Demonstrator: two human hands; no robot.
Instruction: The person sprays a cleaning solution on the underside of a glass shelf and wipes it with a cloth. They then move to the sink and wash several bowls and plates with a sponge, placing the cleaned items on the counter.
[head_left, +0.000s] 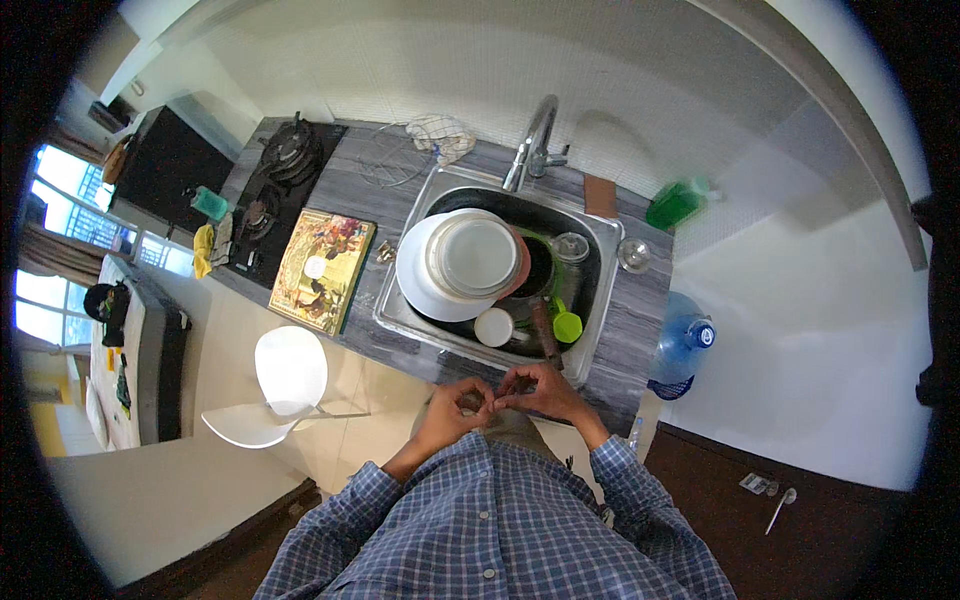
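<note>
My left hand and my right hand meet at the fingertips in front of my waist, by the counter's near edge. Thumb and forefinger are pinched on each; whether something tiny is between them cannot be made out. Beyond them lies a steel sink filled with dishes. A stack of white bowls stands on a wide white plate at its left. Near the front are a white mug, a lime green cup and a brown handle. A clear glass is at the right.
A chrome faucet rises behind the sink. Left are a patterned box or book, a gas stove and a checked cloth. Right are a glass lid or dish, a green bottle and a large water bottle. A white chair stands lower left.
</note>
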